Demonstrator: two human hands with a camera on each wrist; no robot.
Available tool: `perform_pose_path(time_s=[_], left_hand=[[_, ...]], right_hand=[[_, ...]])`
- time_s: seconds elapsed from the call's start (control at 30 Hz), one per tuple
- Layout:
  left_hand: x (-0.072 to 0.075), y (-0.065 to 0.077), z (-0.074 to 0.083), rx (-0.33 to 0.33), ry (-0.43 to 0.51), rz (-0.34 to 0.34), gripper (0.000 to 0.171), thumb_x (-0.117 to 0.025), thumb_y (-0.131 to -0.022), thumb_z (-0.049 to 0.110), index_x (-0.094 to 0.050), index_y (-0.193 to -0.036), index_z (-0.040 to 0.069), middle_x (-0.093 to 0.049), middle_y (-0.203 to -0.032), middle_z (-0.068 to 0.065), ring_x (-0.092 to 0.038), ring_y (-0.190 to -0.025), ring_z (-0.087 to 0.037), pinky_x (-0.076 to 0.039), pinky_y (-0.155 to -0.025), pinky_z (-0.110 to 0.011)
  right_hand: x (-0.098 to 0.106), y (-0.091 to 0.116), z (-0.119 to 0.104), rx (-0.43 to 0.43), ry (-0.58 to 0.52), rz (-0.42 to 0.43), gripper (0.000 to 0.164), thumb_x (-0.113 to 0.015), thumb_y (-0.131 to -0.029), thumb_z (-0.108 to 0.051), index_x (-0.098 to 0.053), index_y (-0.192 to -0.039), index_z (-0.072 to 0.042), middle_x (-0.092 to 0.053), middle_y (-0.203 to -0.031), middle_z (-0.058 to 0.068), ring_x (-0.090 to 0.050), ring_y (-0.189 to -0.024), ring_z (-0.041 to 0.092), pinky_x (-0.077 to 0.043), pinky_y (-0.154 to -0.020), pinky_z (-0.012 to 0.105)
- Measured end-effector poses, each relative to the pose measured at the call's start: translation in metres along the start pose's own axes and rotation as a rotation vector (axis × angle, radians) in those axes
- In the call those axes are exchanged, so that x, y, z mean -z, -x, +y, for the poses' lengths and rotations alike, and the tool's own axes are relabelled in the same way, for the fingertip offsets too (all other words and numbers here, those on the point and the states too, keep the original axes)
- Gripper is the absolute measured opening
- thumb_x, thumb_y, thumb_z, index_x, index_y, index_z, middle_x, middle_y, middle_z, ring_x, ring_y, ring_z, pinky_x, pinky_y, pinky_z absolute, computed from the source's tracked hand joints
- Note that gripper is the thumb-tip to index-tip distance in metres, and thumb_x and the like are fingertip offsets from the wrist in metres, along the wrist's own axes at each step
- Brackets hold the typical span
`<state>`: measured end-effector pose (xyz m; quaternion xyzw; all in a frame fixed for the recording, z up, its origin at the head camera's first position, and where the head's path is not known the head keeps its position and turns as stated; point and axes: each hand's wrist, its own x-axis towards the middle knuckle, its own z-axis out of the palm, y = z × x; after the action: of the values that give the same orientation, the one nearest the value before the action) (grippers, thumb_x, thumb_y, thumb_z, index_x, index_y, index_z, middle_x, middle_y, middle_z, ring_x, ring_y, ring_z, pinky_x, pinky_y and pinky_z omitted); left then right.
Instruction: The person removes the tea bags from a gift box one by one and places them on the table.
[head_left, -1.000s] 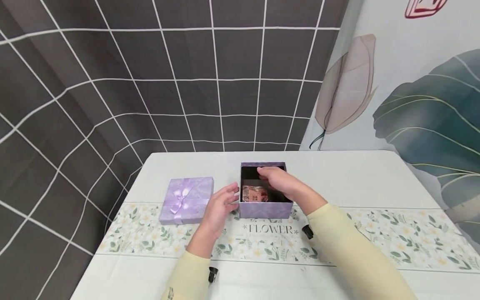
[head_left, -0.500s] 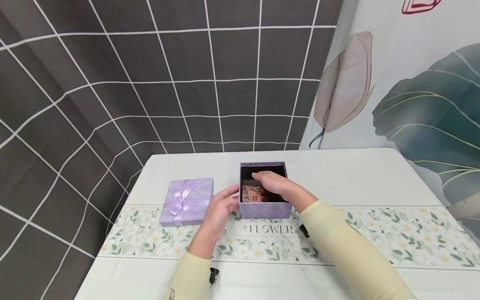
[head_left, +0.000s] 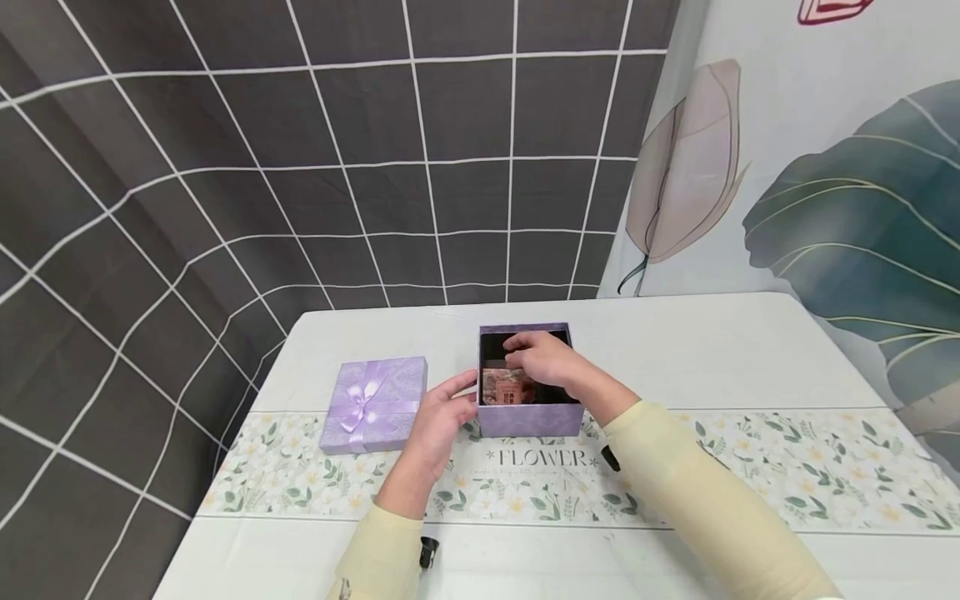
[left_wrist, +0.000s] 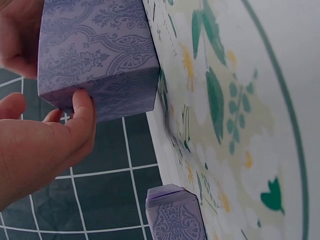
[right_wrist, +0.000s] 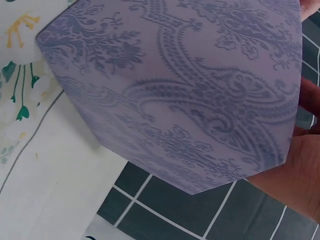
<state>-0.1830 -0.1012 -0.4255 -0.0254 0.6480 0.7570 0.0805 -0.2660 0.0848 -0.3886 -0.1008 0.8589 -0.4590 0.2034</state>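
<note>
Head view: the left hand [head_left: 441, 417] rests loose-fingered, fingertips touching the wall of the box [head_left: 529, 422] just right of them; the right hand [head_left: 553, 362] reaches inside, its fingers next to the packet [head_left: 504, 390] (whether they pinch anything, I cannot tell). The box looks light and stiff but dentable, best steadied by opposite walls; the packet, probably light too, suits a pinch at its top edge.
</note>
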Motion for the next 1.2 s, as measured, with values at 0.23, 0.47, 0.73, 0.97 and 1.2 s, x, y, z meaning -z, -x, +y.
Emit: perform_pose_path(time_s=[0.23, 0.47, 0.73, 0.97, 1.2], left_hand=[[-0.006, 0.0, -0.001, 0.003, -0.006, -0.014, 0.059, -0.049, -0.085, -0.01, -0.044, -0.144, -0.01, -0.052, -0.14, -0.025, -0.053, -0.125, -0.037, -0.039, -0.098, -0.037], [-0.011, -0.002, -0.004, -0.001, 0.003, -0.024, 0.059, -0.048, -0.086, -0.01, -0.042, -0.144, -0.011, -0.048, -0.143, -0.025, -0.053, -0.125, -0.036, -0.04, -0.097, -0.036], [-0.012, -0.002, -0.005, -0.01, -0.01, -0.001, 0.059, -0.05, -0.085, -0.01, -0.045, -0.143, -0.01, -0.048, -0.144, -0.023, -0.053, -0.122, -0.034, -0.042, -0.094, -0.033], [-0.009, -0.002, -0.005, -0.003, -0.027, 0.028, 0.06, -0.052, -0.083, -0.01, -0.048, -0.142, -0.009, -0.049, -0.144, -0.022, -0.05, -0.125, -0.038, -0.042, -0.094, -0.034], [-0.005, 0.002, 0.0, 0.009, -0.043, 0.058, 0.06, -0.051, -0.083, -0.009, -0.048, -0.143, -0.008, -0.048, -0.144, -0.023, -0.049, -0.127, -0.037, -0.035, -0.104, -0.043]], right_hand=[[0.003, 0.001, 0.012, 0.001, 0.027, 0.012, 0.038, -0.054, -0.091, 0.007, -0.063, -0.127, 0.001, -0.07, -0.097, 0.006, -0.065, -0.091, 0.021, -0.051, -0.079, 0.036], [0.005, 0.001, 0.017, 0.032, 0.09, 0.065, 0.038, -0.057, -0.085, 0.015, -0.07, -0.117, -0.001, -0.071, -0.088, 0.004, -0.067, -0.085, 0.02, -0.053, -0.074, 0.034], [0.022, 0.008, 0.01, 0.108, -0.053, 0.095, 0.028, -0.062, -0.087, 0.013, -0.07, -0.111, 0.002, -0.071, -0.088, 0.007, -0.066, -0.084, 0.02, -0.053, -0.07, 0.031], [0.057, 0.012, 0.005, 0.138, -0.346, 0.138, 0.023, -0.064, -0.091, 0.009, -0.063, -0.113, 0.007, -0.07, -0.094, 0.017, -0.069, -0.079, 0.022, -0.057, -0.075, 0.036], [0.092, 0.016, 0.013, 0.105, -0.442, 0.175, 0.031, -0.066, -0.093, 0.002, -0.058, -0.123, 0.006, -0.071, -0.1, 0.014, -0.069, -0.079, 0.018, -0.057, -0.077, 0.035]])
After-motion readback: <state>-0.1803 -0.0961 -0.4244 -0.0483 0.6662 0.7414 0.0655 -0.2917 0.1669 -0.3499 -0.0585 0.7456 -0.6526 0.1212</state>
